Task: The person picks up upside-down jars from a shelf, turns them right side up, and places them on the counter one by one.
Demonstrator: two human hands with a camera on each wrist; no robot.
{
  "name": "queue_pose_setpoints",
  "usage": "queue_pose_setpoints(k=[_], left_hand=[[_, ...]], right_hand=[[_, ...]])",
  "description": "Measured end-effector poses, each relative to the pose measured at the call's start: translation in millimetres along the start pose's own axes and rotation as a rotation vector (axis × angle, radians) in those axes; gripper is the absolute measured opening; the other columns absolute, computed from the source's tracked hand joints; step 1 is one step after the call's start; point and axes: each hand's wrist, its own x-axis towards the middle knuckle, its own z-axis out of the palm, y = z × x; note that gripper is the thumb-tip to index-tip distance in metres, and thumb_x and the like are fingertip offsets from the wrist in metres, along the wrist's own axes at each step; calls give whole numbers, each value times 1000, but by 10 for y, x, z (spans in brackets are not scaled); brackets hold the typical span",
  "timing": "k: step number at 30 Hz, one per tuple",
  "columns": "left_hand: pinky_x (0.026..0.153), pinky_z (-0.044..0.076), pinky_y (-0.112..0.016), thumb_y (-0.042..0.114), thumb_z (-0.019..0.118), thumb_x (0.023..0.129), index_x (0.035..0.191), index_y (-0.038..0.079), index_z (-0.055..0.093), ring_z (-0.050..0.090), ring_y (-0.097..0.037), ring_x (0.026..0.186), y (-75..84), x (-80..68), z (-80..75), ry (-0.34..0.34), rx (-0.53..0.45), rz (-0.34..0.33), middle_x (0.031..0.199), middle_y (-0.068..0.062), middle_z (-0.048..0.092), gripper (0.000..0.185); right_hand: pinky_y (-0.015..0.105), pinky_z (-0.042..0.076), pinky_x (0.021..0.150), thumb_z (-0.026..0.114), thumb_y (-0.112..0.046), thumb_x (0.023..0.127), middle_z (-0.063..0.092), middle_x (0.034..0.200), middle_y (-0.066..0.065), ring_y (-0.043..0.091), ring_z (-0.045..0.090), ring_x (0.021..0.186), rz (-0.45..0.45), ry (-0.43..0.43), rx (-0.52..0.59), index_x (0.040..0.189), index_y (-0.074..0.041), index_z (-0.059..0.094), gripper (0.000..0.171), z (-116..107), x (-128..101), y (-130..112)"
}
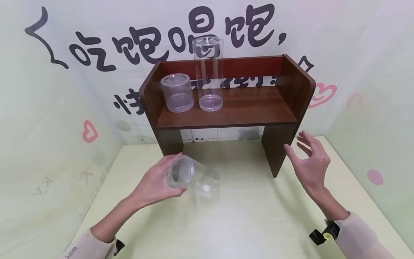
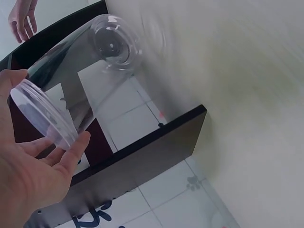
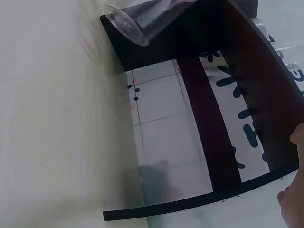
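My left hand (image 1: pixel 155 183) grips a clear plastic jar (image 1: pixel 191 177) by its open end, tilted just above the table in front of the wooden shelf (image 1: pixel 226 108). In the left wrist view the jar (image 2: pixel 71 80) slants away from the palm, with thumb and fingers (image 2: pixel 71 152) curled round its rim. In the right wrist view its base (image 3: pixel 137 23) shows at the top. My right hand (image 1: pixel 308 158) hovers open beside the shelf's right leg, holding nothing. On the shelf stand a short lidded jar (image 1: pixel 177 92) and a tall clear jar (image 1: pixel 208 72).
The pale green table (image 1: pixel 245 216) is walled on three sides by light panels; the back one carries large black characters. The shelf's two dark legs (image 1: pixel 278 147) stand on the table with a gap beneath the board.
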Motion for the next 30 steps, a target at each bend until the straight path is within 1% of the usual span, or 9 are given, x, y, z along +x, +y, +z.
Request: queue_pose_setpoints(k=[2,5,7,10,16,19,24,25,30], left_hand=[[79,60,-42,37,94,70,155,13,52,67,-33,108,-23,-17,-35,-13,24,1,147,-10,59,98],[76,60,-39,39,94,70,154,15,53,67,-30,105,-61,-38,-76,-22,69,13,146,-9,59,97],[72,59,-37,40,93,70,154,17,53,67,-27,102,-79,-50,-98,-26,102,22,145,-8,60,96],[68,57,-36,42,92,68,153,18,55,68,-26,100,-98,-61,-133,-37,144,30,142,-7,62,95],[64,58,-41,42,92,67,151,17,56,69,-28,104,-135,-69,-191,-65,210,32,139,-9,64,94],[65,59,-43,42,92,67,150,17,58,70,-28,106,-152,-81,-206,-75,234,38,137,-8,65,93],[65,60,-46,42,92,67,149,15,59,71,-29,107,-184,-119,-223,-109,256,25,134,-8,67,92],[65,60,-47,42,92,67,149,14,59,70,-29,108,-191,-128,-226,-116,261,22,134,-8,67,92],[64,61,-50,42,92,66,150,14,59,70,-32,113,-223,-165,-246,-151,289,11,135,-10,66,94]], right_hand=[[13,56,90,85,15,76,72,117,26,-5,67,105,20,4,4,130,9,70,56,34,32,18],[13,57,87,85,12,79,73,117,25,-3,68,102,45,7,11,128,8,71,51,73,73,6],[12,57,86,84,10,81,73,115,25,-2,68,100,52,13,15,127,9,71,48,96,93,-10],[12,57,83,83,10,81,74,111,26,-4,68,96,53,29,14,124,9,72,44,128,109,-19],[10,57,78,80,9,83,75,102,28,-6,67,90,46,59,13,114,12,73,32,186,132,-44],[9,57,77,79,9,83,75,99,28,-8,67,88,42,80,9,110,13,74,27,214,146,-28],[7,55,75,76,9,85,76,97,28,-11,65,86,33,107,-11,107,14,74,23,243,153,7],[7,55,75,75,9,85,76,97,28,-11,65,86,26,106,-15,107,14,74,22,245,153,23],[7,55,75,75,5,85,77,97,25,7,73,85,-18,96,-59,107,12,75,22,249,156,146]])
